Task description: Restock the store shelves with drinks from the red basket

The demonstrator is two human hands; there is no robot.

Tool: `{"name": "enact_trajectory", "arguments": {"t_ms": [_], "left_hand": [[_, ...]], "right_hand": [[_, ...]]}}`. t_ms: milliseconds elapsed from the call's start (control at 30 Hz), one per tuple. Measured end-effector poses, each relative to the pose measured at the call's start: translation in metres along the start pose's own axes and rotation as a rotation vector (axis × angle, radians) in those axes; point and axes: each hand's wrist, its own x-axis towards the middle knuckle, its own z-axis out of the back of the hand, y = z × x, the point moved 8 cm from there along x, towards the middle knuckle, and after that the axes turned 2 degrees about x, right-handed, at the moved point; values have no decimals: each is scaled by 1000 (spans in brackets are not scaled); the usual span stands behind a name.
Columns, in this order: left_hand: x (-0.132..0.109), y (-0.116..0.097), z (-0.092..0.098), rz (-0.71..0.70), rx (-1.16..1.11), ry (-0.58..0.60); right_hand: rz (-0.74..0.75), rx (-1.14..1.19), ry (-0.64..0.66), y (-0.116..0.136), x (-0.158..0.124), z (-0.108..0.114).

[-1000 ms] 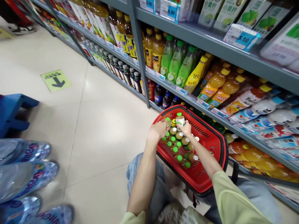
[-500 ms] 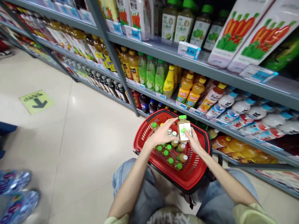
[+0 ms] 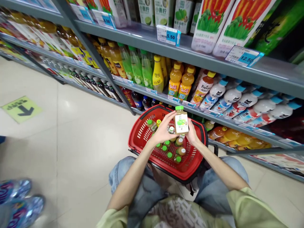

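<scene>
Between my two hands, above the basket, is an upright juice bottle (image 3: 181, 123) with a green cap and a white label showing green fruit. My left hand (image 3: 163, 129) grips its left side, fingertips near the shoulder and thumb near the base. On the right side, my right hand (image 3: 192, 131) is closed around its edge, the fingers mostly behind it. Below stands a red shopping basket (image 3: 190, 172) between my knees. In it are several small bottles (image 3: 169, 155) with green, white and yellow caps, partly covered by my left hand.
A grey shelf rack (image 3: 140, 41) of drinks runs along the far side, close to the basket. Price tags (image 3: 168, 35) line its edges. Plastic-wrapped bottles (image 3: 21, 202) stand at lower left, and a yellow arrow sticker (image 3: 22, 109) is on the pale floor.
My right thumb has moved off the label to the bottle's side, and my left hand has closed onto it. The view has shifted, so the shelves appear further left and higher.
</scene>
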Motion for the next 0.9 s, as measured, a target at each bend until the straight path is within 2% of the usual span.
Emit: {"name": "enact_trajectory", "arguments": {"t_ms": [133, 267, 533, 600, 767, 900], "left_hand": [[-1, 1, 3, 19, -32, -25], [-2, 1, 5, 2, -60, -24], [-2, 8, 8, 25, 85, -104], [-2, 10, 8, 37, 108, -121], [-4, 21, 2, 119, 100, -115], [-7, 34, -13, 196, 86, -39]], "right_hand": [[-125, 190, 99, 8, -8, -16], [-209, 246, 190, 13, -13, -28], [-65, 242, 213, 19, -14, -27], [-9, 168, 186, 16, -14, -24], [282, -92, -5, 21, -19, -11], [349, -262, -135, 24, -27, -6]]}}
